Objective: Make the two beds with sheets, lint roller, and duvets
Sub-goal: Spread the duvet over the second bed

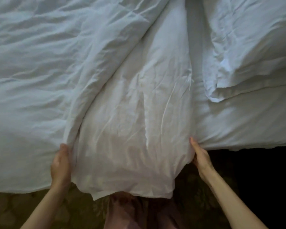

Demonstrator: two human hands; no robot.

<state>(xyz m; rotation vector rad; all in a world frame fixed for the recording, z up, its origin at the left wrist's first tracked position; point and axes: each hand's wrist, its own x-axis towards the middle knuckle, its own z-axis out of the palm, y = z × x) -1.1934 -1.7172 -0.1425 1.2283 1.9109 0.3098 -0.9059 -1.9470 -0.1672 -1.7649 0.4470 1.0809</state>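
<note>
Left grip (pixel 60 164), right grip (pixel 201 156) clutch crumpled white fabric duvet (pixel 130 129) at near edge of bed (pixel 246 129); pull both sides evenly, taut.

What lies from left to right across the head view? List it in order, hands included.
The spread duvet → left hand, gripping the fold's edge → duvet fold, hanging over the bed edge → right hand, pinching its other edge → pillow.
</note>
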